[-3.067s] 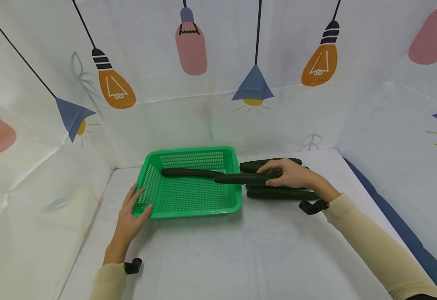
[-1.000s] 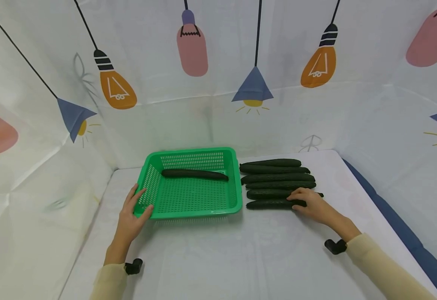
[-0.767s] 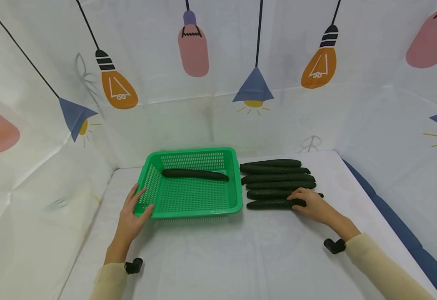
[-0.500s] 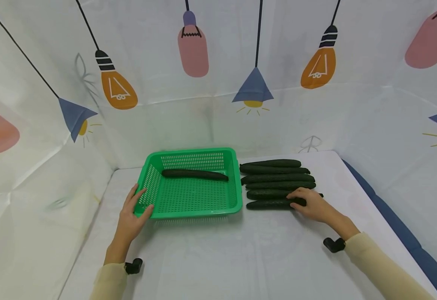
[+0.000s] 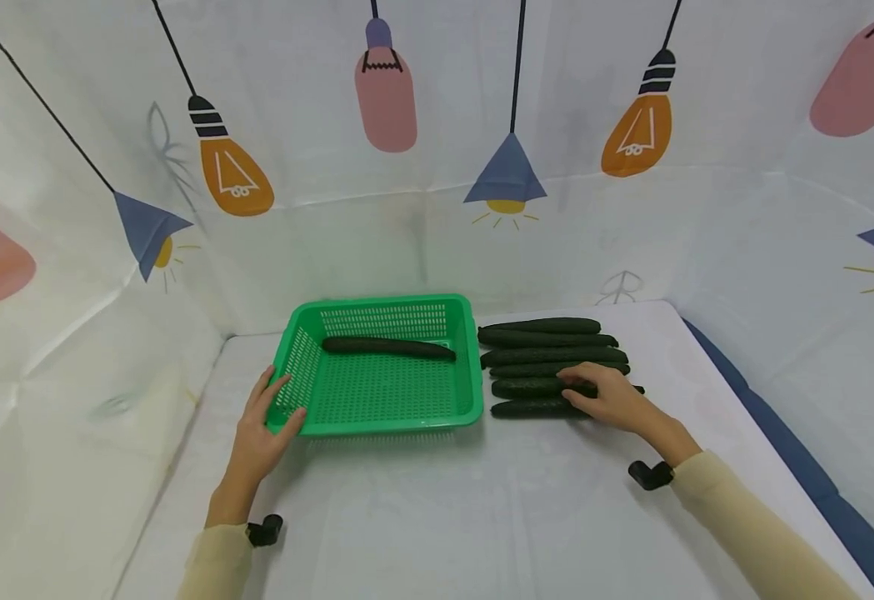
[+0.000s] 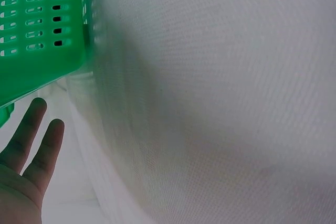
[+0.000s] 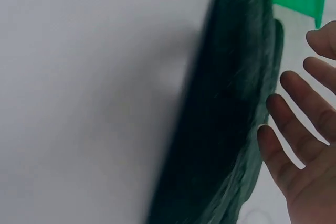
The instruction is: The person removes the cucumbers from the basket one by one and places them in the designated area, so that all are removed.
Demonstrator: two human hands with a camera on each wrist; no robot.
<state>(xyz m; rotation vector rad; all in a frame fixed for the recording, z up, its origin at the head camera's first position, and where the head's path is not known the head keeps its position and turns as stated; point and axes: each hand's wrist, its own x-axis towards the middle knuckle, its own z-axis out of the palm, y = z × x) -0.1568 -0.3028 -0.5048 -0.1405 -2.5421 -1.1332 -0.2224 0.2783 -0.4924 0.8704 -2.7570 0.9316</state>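
A green plastic basket (image 5: 387, 428) with slotted walls stands on the table, and one dark green cucumber (image 5: 387, 347) lies inside it. My left hand (image 5: 257, 437) touches the basket's left side near the front corner, fingers spread; the left wrist view shows fingers (image 6: 44, 153) straight beside the green wall. To the basket's right, several cucumbers (image 5: 549, 357) lie side by side in a row. My right hand (image 5: 609, 400) hovers over the two nearest ones, thumb and fingers apart. In the right wrist view that hand (image 7: 310, 150) holds nothing, with cucumbers (image 7: 226, 93) beside its fingertips.
White cloth (image 5: 444, 517) covers the table. A white backdrop (image 5: 437, 242) printed with lamps and bulbs rises behind and at both sides. Dark blue fabric (image 5: 751, 408) runs along the right table edge. Black camera mounts (image 5: 650, 475) sit on both wrists.
Around three seconds ago my right hand held a cucumber at the basket's right edge. That cucumber then lay at the row's front; the hand has since let go and shifted left. Left hand unchanged.
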